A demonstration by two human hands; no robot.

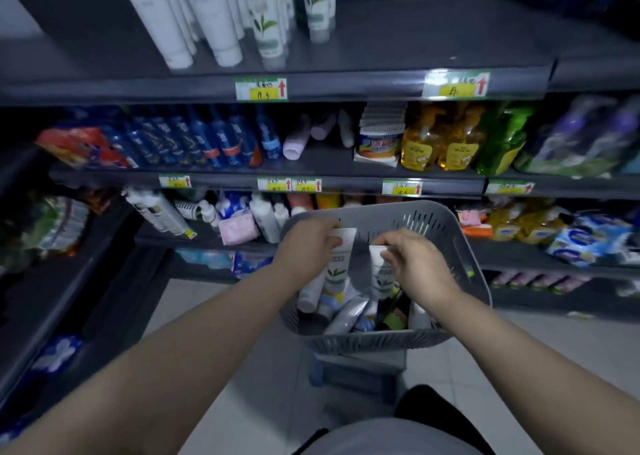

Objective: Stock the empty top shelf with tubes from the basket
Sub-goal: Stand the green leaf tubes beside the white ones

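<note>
The left grip (308, 243) is pinching the flat crimped end of a white plastic tube with a green leaf print (337, 269), its fingers curling over that edge. The tube is pointing cap-down inside the grey slotted plastic basket (464, 257). The right grip (415, 264) is closing its fingertips on the top end of a 2nd white leaf-print tube (381, 276), which is standing just beside the 1st, also cap-down within the basket. Beneath them more tubes are lying in a loose heap at the basket's bottom, among them a silver-grey tube (346, 312) tilting against the others. The basket is sitting in front of the shelving on a blurred grey-blue support (356, 368) above the pale tiled floor (519, 357).

The dark grey metal top shelf (433, 39) is carrying a cluster of plain white tubes (207, 22) and leaf-print tubes (268, 25), all standing cap-down on its left-centre part, while its right stretch is showing bare metal. 2 green-and-yellow price labels (261, 89) are sticking to its front edge. On the shelf below, blue bottles (207, 139) and yellow liquid bottles (436, 143) are standing in rows.
</note>
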